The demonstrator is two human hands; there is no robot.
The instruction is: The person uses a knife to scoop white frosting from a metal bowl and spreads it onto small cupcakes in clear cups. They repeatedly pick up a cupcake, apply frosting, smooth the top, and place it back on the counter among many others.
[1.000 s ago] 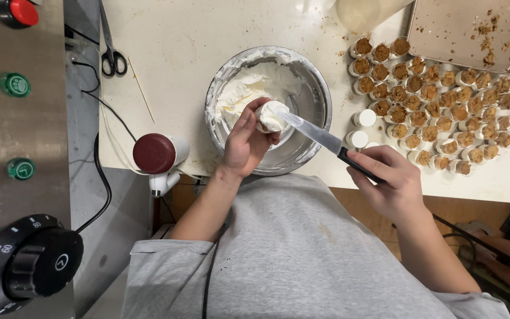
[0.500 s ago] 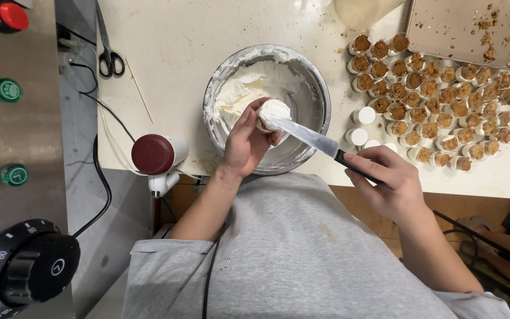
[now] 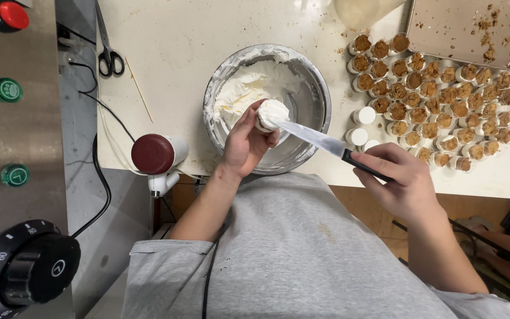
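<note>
My little cup and my knife

My small cup (image 3: 271, 113) is heaped with white cream, over the shiny bowl (image 3: 317, 88). My flat knife (image 3: 320, 142) lies slanted, tip touching the cream.

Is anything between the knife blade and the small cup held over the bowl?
Nothing visible. The knife in the right hand already lies with its tip on the cream-topped small cup, which the left hand holds over the metal bowl.

A working bakery kitchen; a round steel mixing bowl of white cream (image 3: 320, 88), rows of small crumb-filled dessert cups (image 3: 438, 112), a crumb-strewn metal baking tray (image 3: 461, 29), and a steel machine panel with coloured buttons and black dial (image 3: 19, 177).
</note>
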